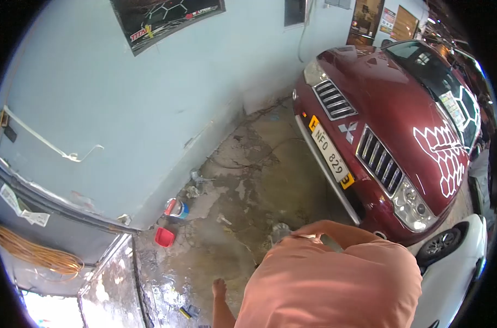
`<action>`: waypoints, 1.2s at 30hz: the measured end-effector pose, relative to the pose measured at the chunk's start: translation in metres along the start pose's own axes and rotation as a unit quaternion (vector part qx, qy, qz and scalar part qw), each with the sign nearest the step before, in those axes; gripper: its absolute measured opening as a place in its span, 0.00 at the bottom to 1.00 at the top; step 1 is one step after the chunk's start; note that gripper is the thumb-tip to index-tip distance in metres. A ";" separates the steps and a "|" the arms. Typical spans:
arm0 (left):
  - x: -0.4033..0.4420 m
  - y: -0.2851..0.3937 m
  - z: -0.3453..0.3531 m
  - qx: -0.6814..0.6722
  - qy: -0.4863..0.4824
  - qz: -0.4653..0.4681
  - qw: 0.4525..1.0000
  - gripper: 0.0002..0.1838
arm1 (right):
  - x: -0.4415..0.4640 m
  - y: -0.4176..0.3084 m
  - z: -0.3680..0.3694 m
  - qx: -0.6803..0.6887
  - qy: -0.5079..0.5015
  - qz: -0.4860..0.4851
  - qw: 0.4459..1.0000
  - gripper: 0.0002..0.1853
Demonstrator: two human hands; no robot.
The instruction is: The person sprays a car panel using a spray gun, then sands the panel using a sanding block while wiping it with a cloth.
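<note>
My left hand (219, 287) hangs low over the wet concrete floor, its fingers curled in, and I see nothing in it. A red plastic tub (164, 237) on the floor is the nearest container on that side. My right arm bends across in front of my orange-pink shirt (336, 284). At its end, my right hand (310, 230) is close to my body, its fingers mostly hidden by the shirt. Beyond that hand shows a clear, plastic-looking item (281, 232); whether the hand touches it I cannot tell.
A dark red car (369, 93) stands at the right, with a white car (451, 284) behind it. A blue-and-white bucket (178, 209) sits by the pale wall (150, 109). Coiled orange hose (38, 252) lies at the left. A small yellow-and-dark item (188, 312) is on the floor.
</note>
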State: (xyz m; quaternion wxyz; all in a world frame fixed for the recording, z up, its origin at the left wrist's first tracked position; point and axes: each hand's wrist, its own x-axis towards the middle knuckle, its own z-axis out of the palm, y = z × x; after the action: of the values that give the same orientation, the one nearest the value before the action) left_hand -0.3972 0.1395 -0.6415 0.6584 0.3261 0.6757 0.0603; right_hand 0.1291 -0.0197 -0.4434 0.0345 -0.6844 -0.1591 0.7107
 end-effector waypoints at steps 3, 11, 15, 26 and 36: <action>-0.014 0.006 0.026 0.142 -0.040 0.042 0.988 0.14 | 0.003 0.016 -0.020 -0.013 0.005 -0.011 1.000 0.35; -0.059 -0.076 0.129 0.534 -0.026 0.143 0.833 0.14 | 0.014 0.067 -0.086 -0.052 0.003 -0.040 0.998 0.36; -0.086 -0.102 0.182 0.477 0.011 0.101 0.873 0.15 | 0.030 0.093 -0.132 -0.110 -0.020 -0.062 0.992 0.37; -0.162 -0.114 0.320 0.129 0.184 -0.032 0.974 0.21 | 0.069 0.074 -0.206 -0.193 -0.059 -0.197 0.959 0.43; -0.194 -0.204 0.399 0.139 0.189 -0.064 0.970 0.18 | 0.038 0.010 -0.190 -0.181 -0.010 -0.067 0.981 0.37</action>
State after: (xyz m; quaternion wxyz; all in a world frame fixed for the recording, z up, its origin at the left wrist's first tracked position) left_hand -0.1160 -0.2590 -0.6312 0.4696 0.3528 0.8091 -0.0159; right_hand 0.3152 0.0150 -0.4854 -0.0434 -0.6599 -0.3310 0.6731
